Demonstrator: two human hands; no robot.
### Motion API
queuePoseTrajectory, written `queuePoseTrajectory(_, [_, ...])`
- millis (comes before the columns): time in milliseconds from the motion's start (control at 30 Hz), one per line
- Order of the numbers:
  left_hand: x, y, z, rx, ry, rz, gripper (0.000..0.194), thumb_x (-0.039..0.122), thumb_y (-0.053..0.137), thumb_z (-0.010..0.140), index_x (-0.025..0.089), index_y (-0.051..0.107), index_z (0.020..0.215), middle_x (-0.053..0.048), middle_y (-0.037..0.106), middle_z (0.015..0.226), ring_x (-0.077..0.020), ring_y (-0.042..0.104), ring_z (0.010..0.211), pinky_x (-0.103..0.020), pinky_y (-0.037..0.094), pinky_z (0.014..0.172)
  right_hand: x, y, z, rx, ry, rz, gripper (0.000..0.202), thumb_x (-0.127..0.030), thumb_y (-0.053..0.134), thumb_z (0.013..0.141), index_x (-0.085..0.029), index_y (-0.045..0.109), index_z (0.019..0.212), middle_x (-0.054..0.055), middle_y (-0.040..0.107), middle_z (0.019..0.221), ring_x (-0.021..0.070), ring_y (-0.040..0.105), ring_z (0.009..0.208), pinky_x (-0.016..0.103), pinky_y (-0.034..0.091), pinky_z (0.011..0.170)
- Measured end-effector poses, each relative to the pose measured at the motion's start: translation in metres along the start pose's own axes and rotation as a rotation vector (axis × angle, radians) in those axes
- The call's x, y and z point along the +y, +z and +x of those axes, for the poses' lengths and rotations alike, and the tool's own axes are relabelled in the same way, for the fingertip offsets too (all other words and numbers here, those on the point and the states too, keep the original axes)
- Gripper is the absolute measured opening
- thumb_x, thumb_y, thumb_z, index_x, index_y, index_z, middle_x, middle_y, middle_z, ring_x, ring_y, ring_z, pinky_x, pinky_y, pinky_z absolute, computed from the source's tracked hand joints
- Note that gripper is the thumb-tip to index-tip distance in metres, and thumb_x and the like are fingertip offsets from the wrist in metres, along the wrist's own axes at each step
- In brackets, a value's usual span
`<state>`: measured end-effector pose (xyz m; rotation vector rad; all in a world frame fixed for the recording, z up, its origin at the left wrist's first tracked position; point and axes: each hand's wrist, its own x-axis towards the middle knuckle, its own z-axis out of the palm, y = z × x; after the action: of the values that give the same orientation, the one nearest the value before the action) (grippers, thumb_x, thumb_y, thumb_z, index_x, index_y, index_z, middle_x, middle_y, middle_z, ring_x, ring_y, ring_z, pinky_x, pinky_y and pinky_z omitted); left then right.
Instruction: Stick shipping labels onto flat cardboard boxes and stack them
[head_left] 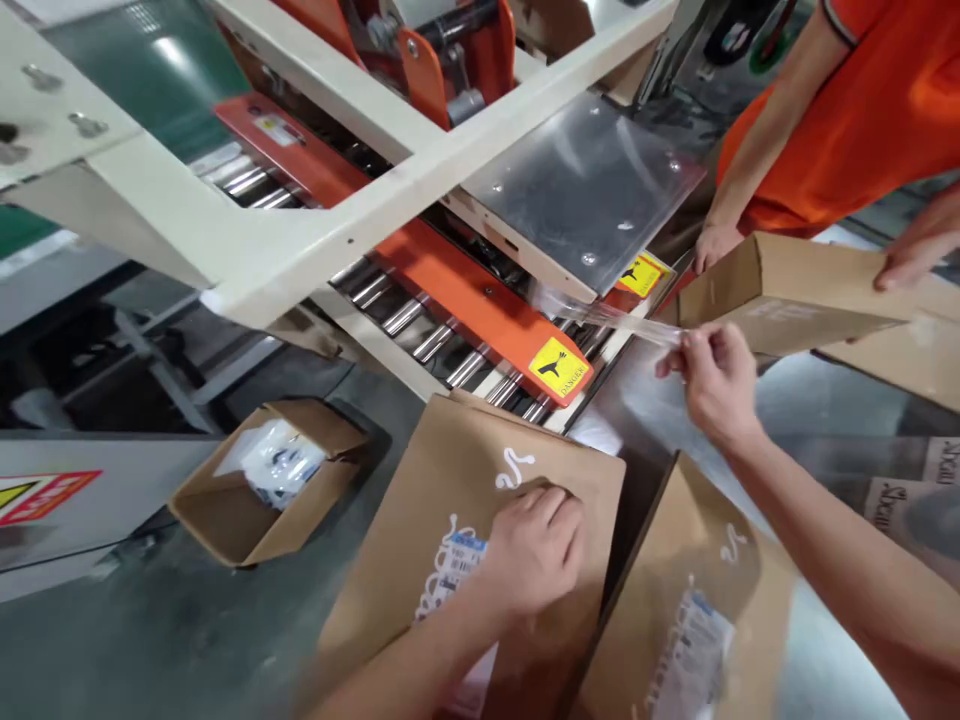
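My right hand pinches the end of a strip of clear tape, stretched from beside the machine's metal plate. My left hand rests with curled fingers on a brown cardboard box; whatever lies inside those fingers, if anything, is hidden. White marks and a shipping label show on that box, near my left wrist. To its right, under my right forearm, is a second labelled cardboard box.
Ahead is a roller conveyor with orange guide rails and danger stickers. A white frame bar crosses above. At right, a person in orange handles an open carton. An open box stands on the floor, left.
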<state>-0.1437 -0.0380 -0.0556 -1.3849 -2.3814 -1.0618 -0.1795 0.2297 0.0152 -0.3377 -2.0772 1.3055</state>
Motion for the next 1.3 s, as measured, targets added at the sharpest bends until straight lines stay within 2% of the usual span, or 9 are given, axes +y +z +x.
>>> queuePoseTrajectory(233, [0.000,0.008,-0.003,0.040,0.008,0.041,0.015,0.012,0.052,0.086,0.020,0.061,0.079,-0.001,0.062,0.073,-0.0146,0.058,0.067,-0.028,0.043,0.062,-0.039,-0.104,-0.077,0.101,0.042,-0.255,0.023,-0.044,0.065,0.088,-0.029,0.049,0.082,0.002,0.062,0.066,0.0233,0.067,0.062,0.041,0.052,0.065])
queuePoseTrajectory(467, [0.005,-0.005,0.004,-0.029,-0.078,0.024,0.014,0.020,0.053,0.088,0.020,0.066,0.083,-0.003,0.068,0.080,-0.0159,0.063,0.076,-0.027,0.045,0.071,-0.077,-0.128,-0.166,0.102,0.010,-0.273,0.014,-0.036,0.058,0.091,-0.030,0.048,0.084,0.004,0.064,0.078,0.0260,0.070,0.073,0.046,0.053,0.068])
queuePoseTrajectory(567, [0.036,-0.020,0.008,-0.161,-0.243,-0.221,0.021,0.035,0.060,0.086,0.020,0.070,0.096,-0.008,0.071,0.095,-0.0240,0.064,0.095,-0.037,0.048,0.088,-0.094,-0.128,-0.210,0.107,-0.098,-0.347,0.008,-0.029,0.056,0.091,-0.030,0.049,0.085,0.004,0.064,0.082,0.0263,0.068,0.079,0.046,0.054,0.069])
queuePoseTrajectory(700, [0.107,-0.034,0.005,-0.284,-0.559,-1.224,0.059,0.061,0.045,0.090,0.020,0.055,0.131,-0.015,0.066,0.122,-0.0262,0.066,0.103,-0.044,0.052,0.091,-0.115,-0.134,-0.269,-0.004,-0.202,-0.388,0.017,-0.021,0.056,0.086,-0.036,0.052,0.092,0.004,0.067,0.085,0.0290,0.069,0.081,0.046,0.057,0.063])
queuePoseTrajectory(800, [0.147,-0.043,-0.006,0.004,-0.747,-1.662,0.060,0.058,0.047,0.091,0.023,0.043,0.140,-0.013,0.063,0.125,-0.0220,0.069,0.093,-0.043,0.055,0.087,-0.126,-0.142,-0.312,-0.248,-0.224,-0.370,0.023,-0.019,0.054,0.086,-0.040,0.054,0.097,0.004,0.069,0.089,0.0281,0.071,0.081,0.044,0.059,0.063])
queuePoseTrajectory(900, [0.167,-0.055,-0.031,0.168,-0.706,-1.390,0.045,0.041,0.055,0.091,0.022,0.051,0.132,-0.008,0.068,0.106,-0.0171,0.067,0.081,-0.035,0.056,0.079,-0.136,-0.151,-0.341,-0.319,-0.225,-0.342,0.024,-0.018,0.052,0.088,-0.039,0.053,0.099,0.003,0.068,0.088,0.0255,0.070,0.081,0.042,0.060,0.064])
queuePoseTrajectory(1033, [0.197,-0.074,-0.081,-0.358,-0.376,-0.961,0.032,0.039,0.055,0.090,0.022,0.065,0.115,-0.003,0.069,0.081,-0.0178,0.064,0.074,-0.031,0.054,0.068,-0.152,-0.151,-0.348,-0.220,-0.289,-0.322,0.030,-0.024,0.057,0.087,-0.042,0.054,0.110,0.007,0.062,0.123,0.0298,0.065,0.106,0.052,0.058,0.083])
queuePoseTrajectory(1133, [0.220,-0.090,-0.110,-0.529,-0.194,-0.869,0.031,0.039,0.055,0.090,0.023,0.066,0.113,-0.003,0.071,0.087,-0.0202,0.065,0.082,-0.034,0.053,0.074,-0.168,-0.144,-0.344,-0.416,-0.229,-0.218,0.058,-0.031,0.055,0.091,-0.043,0.034,0.143,0.009,0.045,0.148,0.0280,0.062,0.116,0.049,0.057,0.089])
queuePoseTrajectory(1300, [0.218,-0.113,-0.138,-0.700,-0.384,-1.157,0.035,0.038,0.067,0.083,0.017,0.065,0.111,-0.004,0.069,0.079,-0.0175,0.066,0.067,-0.031,0.051,0.066,-0.188,-0.128,-0.347,-0.638,-0.143,-0.275,0.018,-0.036,0.046,0.097,-0.030,0.063,0.101,0.002,0.070,0.090,0.0190,0.067,0.081,0.032,0.055,0.071])
